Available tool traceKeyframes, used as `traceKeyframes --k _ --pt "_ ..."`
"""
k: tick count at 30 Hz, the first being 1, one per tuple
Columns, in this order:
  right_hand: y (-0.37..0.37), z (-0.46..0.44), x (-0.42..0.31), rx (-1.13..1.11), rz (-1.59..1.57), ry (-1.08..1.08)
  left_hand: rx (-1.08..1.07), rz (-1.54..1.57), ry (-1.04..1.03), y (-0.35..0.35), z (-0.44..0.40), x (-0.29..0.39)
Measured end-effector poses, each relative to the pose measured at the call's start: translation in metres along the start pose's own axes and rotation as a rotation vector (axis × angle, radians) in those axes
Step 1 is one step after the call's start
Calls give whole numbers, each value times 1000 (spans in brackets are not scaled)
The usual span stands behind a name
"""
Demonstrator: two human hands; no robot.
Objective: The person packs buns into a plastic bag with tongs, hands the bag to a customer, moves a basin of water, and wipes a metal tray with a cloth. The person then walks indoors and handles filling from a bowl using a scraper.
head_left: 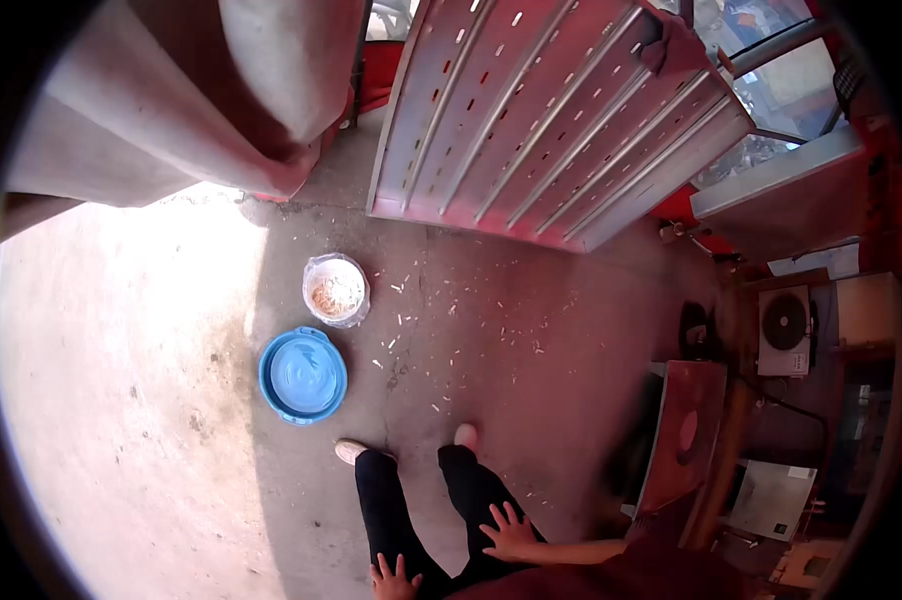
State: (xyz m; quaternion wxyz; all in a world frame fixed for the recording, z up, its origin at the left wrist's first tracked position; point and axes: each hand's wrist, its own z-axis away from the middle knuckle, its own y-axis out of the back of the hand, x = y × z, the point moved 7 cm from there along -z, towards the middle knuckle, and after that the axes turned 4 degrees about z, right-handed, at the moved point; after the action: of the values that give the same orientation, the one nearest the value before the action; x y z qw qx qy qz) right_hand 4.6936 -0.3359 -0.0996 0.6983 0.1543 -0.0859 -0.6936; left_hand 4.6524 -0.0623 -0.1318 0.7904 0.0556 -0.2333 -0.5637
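Observation:
My left hand [396,580] rests on my left thigh at the bottom edge of the head view, its fingers spread and nothing held. On my right thigh lies my right hand [509,535], likewise with fingers apart and nothing in it. Dark trousers [386,500] cover my legs, and both feet point ahead on the floor. Beyond my left foot is a blue basin [304,375], with what looks like water inside. Touching or very near its far side stands a white bowl [337,289] lined with clear plastic and holding pale and brownish scraps.
Small white bits lie scattered over the concrete floor [501,390]. A large ribbed, slotted metal panel [541,120] leans at the back. Pale fabric [201,90] hangs at upper left. Along the right are a low red-topped table [681,435] and a shelf with a round-dialed device [783,325].

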Motion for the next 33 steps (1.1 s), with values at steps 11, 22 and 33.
traceKeyframes --k 11,22,33 --pt "-100 53 173 202 -445 112 -102 93 -238 -33 -53 64" --pt "-91 27 273 206 -762 202 138 103 -471 113 -6 289" --pt "-5 10 307 406 -1264 -31 -225 -776 -923 327 -182 616"
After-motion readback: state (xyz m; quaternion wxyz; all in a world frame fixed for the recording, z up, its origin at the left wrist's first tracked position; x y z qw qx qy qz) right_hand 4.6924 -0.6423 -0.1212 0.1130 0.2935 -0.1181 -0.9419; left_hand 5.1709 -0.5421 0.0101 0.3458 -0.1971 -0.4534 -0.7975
